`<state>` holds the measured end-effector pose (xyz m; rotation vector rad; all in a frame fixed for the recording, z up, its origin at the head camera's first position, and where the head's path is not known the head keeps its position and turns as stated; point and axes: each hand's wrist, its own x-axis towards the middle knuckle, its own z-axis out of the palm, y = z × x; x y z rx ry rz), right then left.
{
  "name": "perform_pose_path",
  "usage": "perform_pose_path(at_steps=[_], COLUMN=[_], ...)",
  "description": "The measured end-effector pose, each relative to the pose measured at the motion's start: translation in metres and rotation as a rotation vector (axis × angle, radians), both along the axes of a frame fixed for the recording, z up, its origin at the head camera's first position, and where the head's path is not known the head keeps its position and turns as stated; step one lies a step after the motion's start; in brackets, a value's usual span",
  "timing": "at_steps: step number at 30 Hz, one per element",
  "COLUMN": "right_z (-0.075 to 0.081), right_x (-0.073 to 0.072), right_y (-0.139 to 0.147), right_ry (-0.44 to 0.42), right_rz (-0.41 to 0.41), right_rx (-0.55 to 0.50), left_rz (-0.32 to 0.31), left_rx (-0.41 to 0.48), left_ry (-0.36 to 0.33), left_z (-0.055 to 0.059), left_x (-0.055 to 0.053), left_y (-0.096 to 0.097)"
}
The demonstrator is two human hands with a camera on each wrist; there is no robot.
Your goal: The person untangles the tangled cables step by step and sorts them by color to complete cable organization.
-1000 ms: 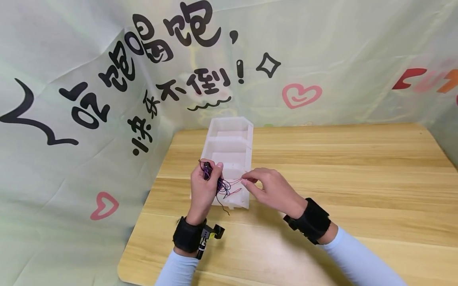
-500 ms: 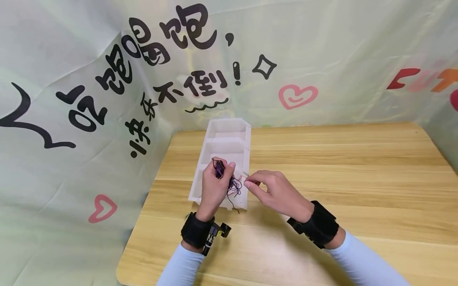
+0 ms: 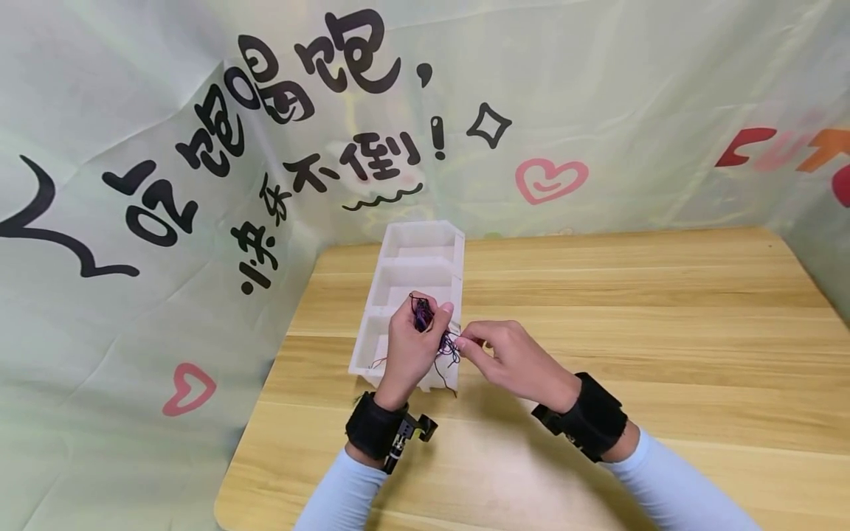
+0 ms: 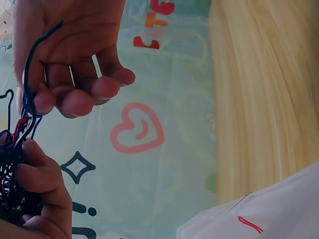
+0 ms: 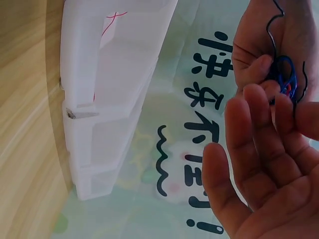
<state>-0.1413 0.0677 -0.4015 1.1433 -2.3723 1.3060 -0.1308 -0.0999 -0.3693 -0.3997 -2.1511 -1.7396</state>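
Observation:
Over the nearest compartment of a white three-compartment bin [image 3: 460, 254], my left hand [image 3: 413, 354] grips a tangled bundle of thin dark, blue and red wires [image 3: 423, 316]. Loose loops and one long dark end hang from the bundle on the right. My right hand [image 3: 514, 363] is close beside them, thumb and index finger pinching a dark wire [image 5: 296, 94] from the tangle. In the right wrist view its other fingers are spread loosely. A loose red wire [image 5: 114, 16] lies inside the bin.
The bin stands lengthwise on a wooden table [image 3: 631, 317], near its left side. Behind it hangs a pale printed curtain [image 3: 631, 88]. Both wrists wear black straps [image 3: 587, 417] with small cameras.
My left hand has moved right with the bundle, toward my right hand. The red strand that my right fingers pinched has been let go; red wire now shows in the near compartment. They pinch a dark wire.

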Motion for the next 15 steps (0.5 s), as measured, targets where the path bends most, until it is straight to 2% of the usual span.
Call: perform_pose_path(at_steps=[3, 7, 12, 15], right_z=[0.001, 0.003, 0.005, 0.006], right_x=[-0.001, -0.002, -0.004, -0.004], right_y=[0.004, 0.013, 0.021, 0.02], right_ry=[-0.009, -0.003, 0.023, 0.072], right_rz=[0.005, -0.01, -0.065, -0.102], right_rx=[0.026, 0.034, 0.033, 0.044], left_rz=[0.01, 0.056, 0.084, 0.091], left_rx=[-0.02, -0.007, -0.017, -0.03], left_ry=[-0.018, -0.022, -0.011, 0.002], left_z=[0.0, 0.0, 0.0, 0.001], left_x=[0.0, -0.001, -0.002, -0.002], left_y=[0.0, -0.004, -0.007, -0.005])
